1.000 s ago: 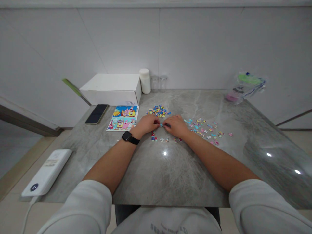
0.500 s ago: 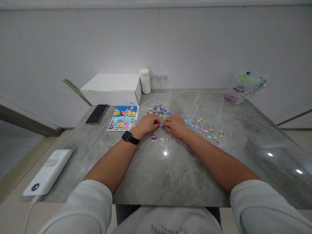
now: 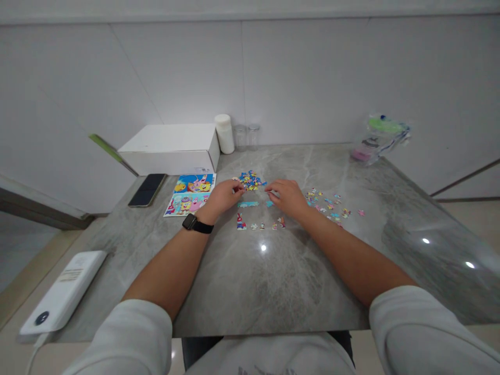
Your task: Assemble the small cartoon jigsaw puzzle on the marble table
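Note:
On the grey table, a strip of joined light-blue puzzle pieces (image 3: 248, 204) lies just below my left hand (image 3: 227, 196). The fingers of that hand are pinched together, and anything between them is too small to name. My right hand (image 3: 287, 197) is bent beside another light-blue piece (image 3: 270, 204), thumb and forefinger near each other; whether they hold a piece I cannot tell. Nearer me, red and blue pieces (image 3: 241, 223) stand in a row with several small separate ones (image 3: 262, 226). Behind the hands is a pile of blue and yellow pieces (image 3: 250, 179).
Loose pink, yellow and blue pieces (image 3: 332, 205) spread at right. At left are a picture sheet (image 3: 189, 195), a phone (image 3: 147, 190), a white box (image 3: 167, 148) and a power bank (image 3: 64, 291). A white bottle (image 3: 224, 134), two glass jars (image 3: 247, 137) and a plastic bag (image 3: 378, 139) stand farther back.
My hands have moved apart, uncovering the light-blue strip and the piece to its right. The view has shifted slightly.

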Motion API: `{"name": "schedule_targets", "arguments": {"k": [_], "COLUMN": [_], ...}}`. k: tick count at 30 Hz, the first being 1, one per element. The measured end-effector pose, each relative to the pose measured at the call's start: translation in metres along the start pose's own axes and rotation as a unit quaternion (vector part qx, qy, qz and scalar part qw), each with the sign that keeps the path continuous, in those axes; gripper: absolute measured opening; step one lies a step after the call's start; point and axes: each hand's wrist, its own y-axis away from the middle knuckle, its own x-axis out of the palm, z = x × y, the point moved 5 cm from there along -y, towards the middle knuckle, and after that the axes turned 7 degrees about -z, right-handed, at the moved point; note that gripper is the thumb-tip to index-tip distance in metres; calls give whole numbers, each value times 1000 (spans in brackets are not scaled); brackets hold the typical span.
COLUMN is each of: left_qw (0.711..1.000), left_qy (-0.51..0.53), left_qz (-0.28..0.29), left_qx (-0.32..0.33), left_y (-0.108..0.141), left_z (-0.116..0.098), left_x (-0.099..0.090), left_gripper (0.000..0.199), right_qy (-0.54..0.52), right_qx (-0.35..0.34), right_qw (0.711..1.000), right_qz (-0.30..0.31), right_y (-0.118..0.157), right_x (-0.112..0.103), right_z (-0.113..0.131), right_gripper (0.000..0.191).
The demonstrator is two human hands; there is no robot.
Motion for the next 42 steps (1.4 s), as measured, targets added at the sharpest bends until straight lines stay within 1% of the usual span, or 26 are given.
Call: {"name": "schedule_targets", "arguments": {"k": [2, 4, 6, 8, 11, 13, 14, 16, 18, 20, 25, 27, 30, 34, 37, 42], "left_qw": [1000, 997, 991, 985, 979, 977, 976, 977, 977, 976, 975, 975, 975, 977, 982, 990], "left_qy": [7, 19, 25, 18, 9, 12, 15, 19, 22, 24, 27, 30, 38, 54, 58, 59], "left_qz": [17, 37, 51, 63, 79, 94, 100, 101, 97, 95, 89, 83, 72, 61, 37, -68], "left_qx": [22, 72, 124, 160, 186, 192, 192, 189, 188, 192, 203, 205, 205, 196, 177, 107], "left_y": [3, 6, 10, 12, 14, 14, 13, 13, 12, 11, 11, 11, 11, 12, 12, 9], "left_z": [-6, -17, -27, -34, -34, -32, -31, -29, -27, -26, -21, -18, -15, -12, -10, -2], "left_x": [5, 11, 15, 19, 23, 26, 28, 29, 29, 30, 34, 36, 37, 37, 33, 18], "left_gripper": [20, 20, 21, 21, 23, 24, 25, 25, 26, 26, 27, 27, 26, 28, 28, 27], "right_qy": [-3, -5, -9, -11, -6, -7, -7, -4, 0, 7, 17, 15, 23, 35, 39, 45], "right_qx": [21, 40, 63, 90, 123, 134, 137, 146, 162, 181, 205, 203, 198, 182, 170, 160], "right_qw": [1000, 999, 995, 986, 965, 953, 949, 945, 948, 952, 965, 968, 970, 977, 981, 983], "right_qz": [-12, -33, -74, -138, -230, -272, -285, -292, -275, -247, -162, -145, -141, -104, -88, -80], "right_y": [-3, -8, -13, -16, -14, -7, -2, 9, 23, 38, 73, 84, 95, 101, 102, 104], "right_x": [-10, -24, -47, -77, -125, -151, -160, -170, -169, -161, -127, -113, -94, -73, -68, -73], "right_z": [-5, -12, -21, -34, -57, -73, -81, -94, -103, -109, -110, -109, -110, -111, -112, -115], "right_gripper": [23, 23, 23, 23, 23, 24, 24, 24, 22, 20, 17, 18, 20, 21, 22, 23]}}
